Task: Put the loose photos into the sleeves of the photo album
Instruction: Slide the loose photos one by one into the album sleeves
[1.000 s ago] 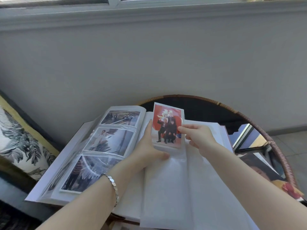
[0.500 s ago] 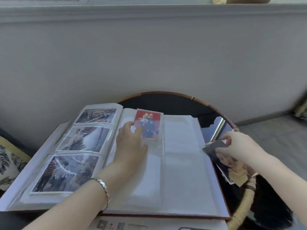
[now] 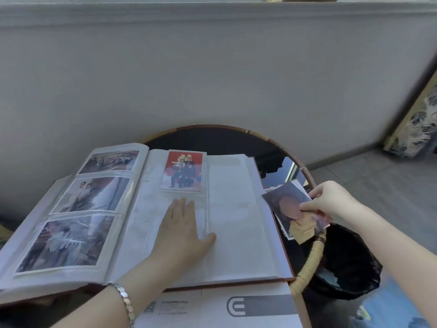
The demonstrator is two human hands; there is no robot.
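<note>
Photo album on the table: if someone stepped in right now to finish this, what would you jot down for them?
Left hand: open, lying flat on the empty sleeve below the red photo.
Right hand: pinching the dark photo atop the loose photos at the table's right edge, beside the photo album.
Done: three photos sleeved on the left page; red photo in the right page's top sleeve.
Left: slide the dark photo into an empty sleeve, then the remaining pile.

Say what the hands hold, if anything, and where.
Right hand pinches a loose photo by its right edge; left hand holds nothing, flat on the album page.
</note>
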